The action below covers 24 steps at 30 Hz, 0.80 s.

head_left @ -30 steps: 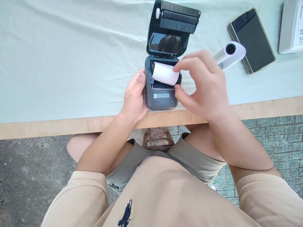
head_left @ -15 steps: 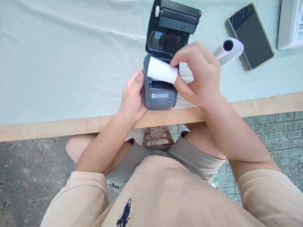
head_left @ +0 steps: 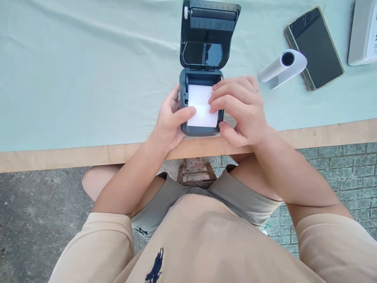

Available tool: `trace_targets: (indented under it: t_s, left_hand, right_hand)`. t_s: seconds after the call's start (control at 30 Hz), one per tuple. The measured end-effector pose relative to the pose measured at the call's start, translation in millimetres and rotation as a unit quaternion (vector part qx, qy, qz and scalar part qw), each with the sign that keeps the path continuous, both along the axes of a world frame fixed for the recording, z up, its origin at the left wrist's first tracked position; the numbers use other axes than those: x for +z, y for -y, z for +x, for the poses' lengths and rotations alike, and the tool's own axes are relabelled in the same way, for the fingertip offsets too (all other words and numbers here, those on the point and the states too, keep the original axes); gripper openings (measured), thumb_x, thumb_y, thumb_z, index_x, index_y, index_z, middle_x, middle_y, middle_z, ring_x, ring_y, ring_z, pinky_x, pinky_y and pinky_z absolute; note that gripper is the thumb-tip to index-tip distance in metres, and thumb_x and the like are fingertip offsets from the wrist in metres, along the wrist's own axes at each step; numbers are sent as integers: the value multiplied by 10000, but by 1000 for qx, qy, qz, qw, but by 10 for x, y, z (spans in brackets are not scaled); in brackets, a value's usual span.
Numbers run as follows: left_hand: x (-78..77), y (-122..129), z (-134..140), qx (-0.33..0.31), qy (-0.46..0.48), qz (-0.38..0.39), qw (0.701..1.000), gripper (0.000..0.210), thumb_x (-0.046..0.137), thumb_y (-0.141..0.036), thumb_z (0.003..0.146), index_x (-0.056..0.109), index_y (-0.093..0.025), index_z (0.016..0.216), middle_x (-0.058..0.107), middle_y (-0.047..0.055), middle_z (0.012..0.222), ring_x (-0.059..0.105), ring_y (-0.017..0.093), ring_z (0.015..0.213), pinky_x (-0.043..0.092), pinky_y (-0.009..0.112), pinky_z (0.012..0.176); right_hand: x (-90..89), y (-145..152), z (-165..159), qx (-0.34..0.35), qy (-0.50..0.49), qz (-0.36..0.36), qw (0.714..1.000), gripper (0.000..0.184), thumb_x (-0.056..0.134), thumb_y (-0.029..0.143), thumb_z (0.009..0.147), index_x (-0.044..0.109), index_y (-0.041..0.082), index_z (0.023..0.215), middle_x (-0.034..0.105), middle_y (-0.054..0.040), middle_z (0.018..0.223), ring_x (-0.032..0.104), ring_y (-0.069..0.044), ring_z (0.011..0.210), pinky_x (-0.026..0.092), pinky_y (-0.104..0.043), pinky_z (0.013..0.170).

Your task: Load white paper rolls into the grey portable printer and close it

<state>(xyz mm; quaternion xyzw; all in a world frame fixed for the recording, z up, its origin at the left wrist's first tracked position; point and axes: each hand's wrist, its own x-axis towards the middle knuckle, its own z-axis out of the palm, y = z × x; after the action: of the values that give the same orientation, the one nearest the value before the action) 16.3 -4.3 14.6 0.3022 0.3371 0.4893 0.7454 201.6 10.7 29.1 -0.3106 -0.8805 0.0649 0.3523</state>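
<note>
A dark grey label printer [head_left: 201, 132] lies near the table's front edge with its hinged lid [head_left: 207, 37] swung up and back. Inside its compartment sits a white paper roll [head_left: 200, 95], with a flap of paper reaching over the front part. My left hand [head_left: 172, 118] grips the printer's left side, its thumb pressing on the paper. From the right, my right hand [head_left: 240, 106] curls over the printer's edge, several fingertips on the roll and the thumb at the front right corner. The printer's power button and front label are covered by paper.
To the right, a white curved handheld device [head_left: 273, 68] with a round dark end lies beside a smartphone [head_left: 316, 47]. A pale box-like object [head_left: 361, 35] is at the far right. Pale green cloth [head_left: 88, 78] covers the table up to its wooden edge [head_left: 59, 157].
The paper roll has gone down from above the printer into its compartment, and paper now covers the front. My left thumb has moved onto the paper. The printer's tilt has shifted slightly.
</note>
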Motion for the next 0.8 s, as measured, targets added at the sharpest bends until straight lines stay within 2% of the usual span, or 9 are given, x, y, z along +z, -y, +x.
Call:
trace_targets:
  t_s: [0.1, 0.2, 0.3, 0.4, 0.5, 0.57, 0.63, 0.7, 0.8]
  left_hand:
    - [-18, 19, -10, 4, -18, 12, 1000, 486, 783, -217, 672, 575, -215, 1112, 687, 68, 1147, 549, 332, 1289, 559, 408, 992]
    - [-27, 26, -17, -7, -33, 17, 999, 537, 801, -214, 654, 574, -221, 1141, 682, 74, 1147, 564, 343, 1269, 578, 410, 941]
    - [-22, 27, -25, -16, -53, 8, 998, 568, 803, -221, 635, 581, -231, 1158, 677, 68, 1155, 561, 341, 1269, 584, 400, 924]
    - [-20, 30, -30, -11, -59, 12, 998, 541, 793, -223, 645, 590, -231, 1146, 676, 57, 1111, 607, 324, 1203, 591, 376, 888]
    - [-21, 37, -30, -11, -61, 17, 998, 525, 790, -193, 649, 595, -236, 1134, 672, 36, 1045, 667, 290, 1083, 599, 338, 820]
    - [-21, 41, -31, -7, -61, 13, 998, 512, 785, -195, 657, 594, -240, 1130, 676, 28, 1008, 680, 280, 1053, 604, 334, 807]
    - [-21, 44, -33, -2, -58, 11, 998, 491, 787, -199, 660, 595, -238, 1111, 683, 26, 968, 679, 286, 1068, 609, 349, 827]
    - [-22, 44, -34, -7, -51, 16, 999, 485, 803, -203, 649, 601, -229, 1089, 692, 36, 973, 660, 305, 1122, 611, 368, 863]
    - [-23, 42, -24, -12, -26, 23, 999, 514, 831, -263, 643, 603, -219, 1102, 699, 57, 1048, 600, 337, 1229, 602, 401, 927]
  right_hand:
    - [26, -59, 18, -14, -71, 0, 997, 163, 438, 273, 742, 516, 254, 883, 651, -33, 923, 626, -224, 994, 474, -428, 839]
    - [93, -109, 11, -111, -154, -7, 982, 194, 430, 300, 841, 514, 252, 1010, 585, -78, 1068, 568, -214, 1075, 483, -396, 938]
    - [175, -113, -18, -141, -154, -68, 976, 320, 396, 348, 913, 427, 276, 1224, 496, -73, 1256, 512, -208, 1212, 468, -357, 976]
    - [221, -77, -54, -154, -158, -105, 970, 349, 381, 370, 951, 387, 323, 1297, 467, -44, 1319, 531, -200, 1189, 471, -335, 968]
    - [196, -48, -78, -149, -169, -119, 967, 368, 371, 378, 961, 390, 311, 1322, 448, -56, 1363, 530, -201, 1189, 476, -332, 974]
    - [143, -39, -82, -125, -166, -137, 969, 314, 331, 368, 975, 432, 295, 1263, 499, -62, 1297, 533, -189, 1181, 481, -329, 983]
    - [80, -29, -79, -117, -169, -152, 967, 253, 294, 369, 989, 502, 284, 1105, 555, -52, 1140, 552, -177, 1129, 483, -338, 996]
    - [28, -15, -78, -115, -172, -180, 962, 227, 339, 402, 985, 523, 270, 990, 560, -43, 1053, 552, -178, 1124, 488, -352, 999]
    - [-13, 0, -87, -108, -192, -267, 938, 266, 463, 505, 935, 497, 275, 1065, 538, -35, 1151, 569, -181, 1124, 534, -333, 898]
